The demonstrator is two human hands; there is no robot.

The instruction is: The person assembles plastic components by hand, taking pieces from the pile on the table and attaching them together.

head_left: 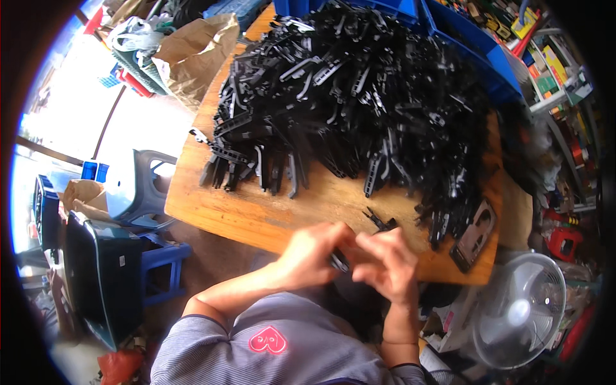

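Observation:
In front of my body, at the table's near edge, my left hand (316, 255) is closed on a small black plastic part (339, 260). My right hand (389, 262) is close beside it with bent fingers. Blur hides whether the right fingers grip anything. Just beyond the right fingertips a black clip-like piece (378, 220) shows over the wood; I cannot tell if it touches that hand. A big heap of black plastic parts (346, 83) covers most of the wooden table (218, 205), some with slotted or curved arms.
A phone-like flat object (475, 236) lies at the table's right corner. Blue bins (475, 51) stand behind the heap. A round fan (518, 313) is at the lower right. Left of the table are a grey plastic chair (138, 192), a dark bin (106, 276) and a blue stool (163, 266).

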